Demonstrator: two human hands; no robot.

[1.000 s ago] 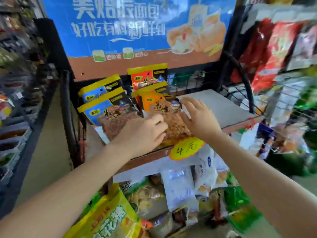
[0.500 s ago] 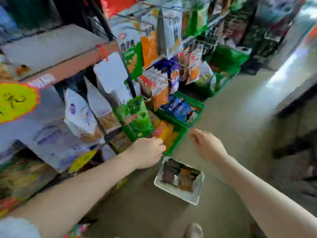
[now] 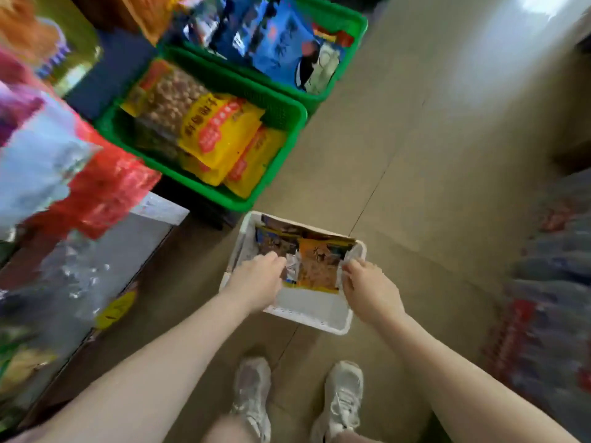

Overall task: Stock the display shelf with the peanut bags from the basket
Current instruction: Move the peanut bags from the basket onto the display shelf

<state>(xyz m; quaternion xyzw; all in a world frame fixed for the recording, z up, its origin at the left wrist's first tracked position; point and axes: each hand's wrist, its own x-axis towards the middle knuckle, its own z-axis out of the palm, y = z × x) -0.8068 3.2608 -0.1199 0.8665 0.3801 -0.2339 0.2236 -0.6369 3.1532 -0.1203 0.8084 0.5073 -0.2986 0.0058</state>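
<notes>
white basket [image 3: 307,316] on the floor, lower middle of frame, just above two white shoes [image 3: 252,394]. peanut bags [image 3: 315,263] lie flat in its far half; at least two visible, one blue-edged, one orange, maybe more underneath, can't count. left hand [image 3: 256,282] reaches in at the bags' left edge, fingers curled onto the foil, looks like a pinch. right hand [image 3: 367,289] is at the right edge by the basket wall, fingers curled; whether it grips bag or rim, cannot tell. bags likely light, soft, crinkly, slick film, contents crushable: take by the side seams or slide fingers under. two green crates [image 3: 281,123] upper middle hold other snack packs.
</notes>
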